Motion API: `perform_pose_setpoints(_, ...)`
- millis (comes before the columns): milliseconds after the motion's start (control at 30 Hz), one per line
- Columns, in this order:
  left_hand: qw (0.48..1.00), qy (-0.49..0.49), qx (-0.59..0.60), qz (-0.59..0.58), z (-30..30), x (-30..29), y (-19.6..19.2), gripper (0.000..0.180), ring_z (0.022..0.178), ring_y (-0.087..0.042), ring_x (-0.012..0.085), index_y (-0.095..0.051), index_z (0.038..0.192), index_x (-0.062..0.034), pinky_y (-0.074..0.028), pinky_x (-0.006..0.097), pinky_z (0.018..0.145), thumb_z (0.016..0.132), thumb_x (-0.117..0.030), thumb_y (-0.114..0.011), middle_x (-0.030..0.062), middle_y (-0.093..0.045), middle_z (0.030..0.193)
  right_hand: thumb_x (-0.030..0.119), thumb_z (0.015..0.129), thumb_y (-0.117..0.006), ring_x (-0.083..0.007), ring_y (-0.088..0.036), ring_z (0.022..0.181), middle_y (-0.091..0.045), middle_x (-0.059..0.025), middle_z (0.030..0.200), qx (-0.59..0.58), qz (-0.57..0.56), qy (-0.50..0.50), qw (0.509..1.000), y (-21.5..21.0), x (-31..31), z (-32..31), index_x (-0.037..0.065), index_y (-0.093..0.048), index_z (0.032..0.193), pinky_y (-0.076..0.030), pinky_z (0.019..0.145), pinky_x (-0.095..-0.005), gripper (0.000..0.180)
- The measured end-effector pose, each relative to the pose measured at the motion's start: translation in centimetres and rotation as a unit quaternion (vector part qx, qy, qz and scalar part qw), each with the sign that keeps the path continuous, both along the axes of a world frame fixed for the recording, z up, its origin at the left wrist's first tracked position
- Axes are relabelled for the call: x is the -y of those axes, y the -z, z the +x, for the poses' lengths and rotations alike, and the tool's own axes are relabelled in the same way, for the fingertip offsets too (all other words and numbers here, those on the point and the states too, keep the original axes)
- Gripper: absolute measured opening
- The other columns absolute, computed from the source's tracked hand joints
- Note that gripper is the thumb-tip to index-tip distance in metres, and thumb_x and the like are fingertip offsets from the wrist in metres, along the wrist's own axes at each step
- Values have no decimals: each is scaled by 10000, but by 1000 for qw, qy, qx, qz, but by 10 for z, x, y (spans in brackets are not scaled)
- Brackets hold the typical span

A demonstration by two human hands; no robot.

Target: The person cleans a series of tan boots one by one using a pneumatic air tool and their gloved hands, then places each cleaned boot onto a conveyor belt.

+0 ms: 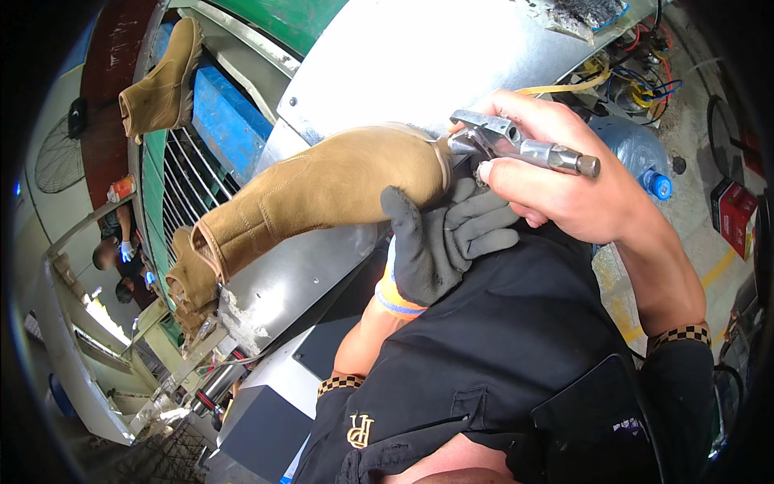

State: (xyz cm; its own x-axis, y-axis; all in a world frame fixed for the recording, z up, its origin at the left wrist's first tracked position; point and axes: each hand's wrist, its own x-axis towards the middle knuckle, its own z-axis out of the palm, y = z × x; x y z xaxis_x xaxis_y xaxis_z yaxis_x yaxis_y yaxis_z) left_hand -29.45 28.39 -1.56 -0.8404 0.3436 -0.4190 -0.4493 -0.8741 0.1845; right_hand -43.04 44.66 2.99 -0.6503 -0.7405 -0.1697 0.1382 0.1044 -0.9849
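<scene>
Right fingers: your bare right hand (584, 198) is wrapped round the metal spray gun (516, 143), thumb and fingers clamped on it.
Left fingers: your left hand (435, 246), in a grey glove, has its palm turned up and its fingers slightly apart; the thumb lies along the boot's lower edge.
Spray gun: its front end is at the boot's right end; whether they touch, you cannot tell.
Boot: the tan boot (347, 173) lies on its side before you, rounded end by your hands, open shaft to the lower left.
Sleeves: a checked band (681, 334) edges each cuff of your dark shirt (492, 331).
Panel: a pale metal panel (387, 73) spreads behind the boot.
Right side: a yellow hose (556, 88) passes just beyond your right knuckles; a clear bottle (633, 145) with a blue cap lies near your forearm, a red box (734, 216) farther out.
Left side: another tan boot (165, 81) is near a blue block (228, 121); a fan (60, 153) stands beyond.
</scene>
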Motion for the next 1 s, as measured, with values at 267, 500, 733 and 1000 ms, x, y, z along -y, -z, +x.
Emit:
perform_pose_setpoints(267, 988, -6, 7, -157, -30, -15, -16, 1208, 1138, -605, 274, -303, 1432, 87, -472, 358, 1005, 742, -904, -287, 218, -541, 1324, 50, 857, -521, -56, -505, 623, -575, -17, 774, 49, -12, 94, 994, 3, -8, 30, -31, -536, 1185, -419, 583, -216, 338)
perform_pose_setpoints(500, 959, -22, -17, -280, -47, -12, 2, 1062, 1036, -559, 176, -434, 1331, 92, -447, 274, 930, 854, -837, -237, 123, -607, 1139, -13, 830, -551, -41, -527, 644, -602, -41, 781, -80, -35, 132, 987, 40, -1, 68, -55, -490, 1243, -423, 594, -194, 420)
perform_pose_setpoints(733, 908, -29, -64, -412, -16, 17, -14, 777, 1055, -541, 184, -438, 1345, 51, -443, 319, 930, 953, -613, -345, 100, -568, 1159, 55, 839, -575, -104, -605, 676, -641, -89, 782, -123, -63, 150, 979, 45, 12, 57, -40, -495, 1265, -474, 654, -236, 444)
perform_pose_setpoints(1000, 384, -58, -276, -879, 50, 99, -132, 629, 1113, -557, 233, -447, 1341, 37, -446, 371, 970, 913, -401, -590, 136, -565, 1216, 119, 840, -608, -133, -635, 597, -650, -60, 663, 58, -176, 202, 962, 66, 37, 29, -21, -629, 893, -495, 583, -276, 151)
